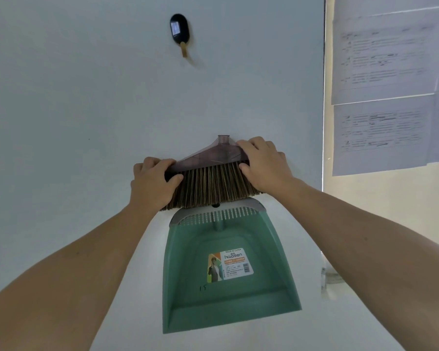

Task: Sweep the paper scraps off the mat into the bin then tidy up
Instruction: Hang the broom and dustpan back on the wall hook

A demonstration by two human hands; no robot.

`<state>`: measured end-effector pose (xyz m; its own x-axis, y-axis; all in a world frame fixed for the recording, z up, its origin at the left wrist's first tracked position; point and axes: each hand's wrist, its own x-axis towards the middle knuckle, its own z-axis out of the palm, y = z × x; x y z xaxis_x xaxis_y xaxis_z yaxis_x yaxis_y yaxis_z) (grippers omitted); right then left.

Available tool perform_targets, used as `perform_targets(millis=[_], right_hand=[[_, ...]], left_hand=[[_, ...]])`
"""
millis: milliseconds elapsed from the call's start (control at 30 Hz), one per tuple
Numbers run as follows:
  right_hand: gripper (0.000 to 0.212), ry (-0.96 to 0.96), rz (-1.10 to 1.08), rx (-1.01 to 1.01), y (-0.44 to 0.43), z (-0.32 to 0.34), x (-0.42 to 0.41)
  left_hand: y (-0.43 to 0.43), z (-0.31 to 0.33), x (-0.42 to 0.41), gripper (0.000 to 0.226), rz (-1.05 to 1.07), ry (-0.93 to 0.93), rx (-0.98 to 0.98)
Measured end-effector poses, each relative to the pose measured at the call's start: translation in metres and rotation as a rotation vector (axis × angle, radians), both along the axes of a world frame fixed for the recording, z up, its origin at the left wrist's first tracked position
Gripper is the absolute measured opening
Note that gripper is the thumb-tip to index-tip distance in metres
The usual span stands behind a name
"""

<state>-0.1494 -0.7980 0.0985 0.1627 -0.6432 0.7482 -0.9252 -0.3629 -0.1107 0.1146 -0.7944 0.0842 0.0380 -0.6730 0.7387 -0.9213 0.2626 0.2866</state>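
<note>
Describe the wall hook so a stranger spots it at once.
On the pale wall, look high above the broom head and green dustpan. The hook is a small black oval with a tan peg at its bottom, the only dark thing there.

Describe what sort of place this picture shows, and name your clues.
Probably a storage spot for cleaning tools, perhaps in an office or workroom. A green dustpan sits against the pale wall below a broom head, a black hook is stuck higher up, and printed sheets are posted at right.
</note>
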Motion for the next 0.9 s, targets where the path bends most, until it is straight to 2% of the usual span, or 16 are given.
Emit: perform_targets(millis=[200, 633, 900], right_hand=[[0.054, -0.038, 0.027, -0.017, 0.000, -0.005, -0.001], [0.054, -0.126, 0.033, 0.004, 0.011, -0.002, 0.005], [0.059, -0.077, -0.009, 0.000, 0.051, -0.010, 0.024]], left_hand=[[0.003, -0.002, -0.001, 0.048, 0.070, -0.047, 0.023], [0.014, 0.004, 0.004, 0.050, 0.167, 0.020, 0.010], [0.056, 0.004, 0.018, 0.050, 0.182, 0.002, -0.018]])
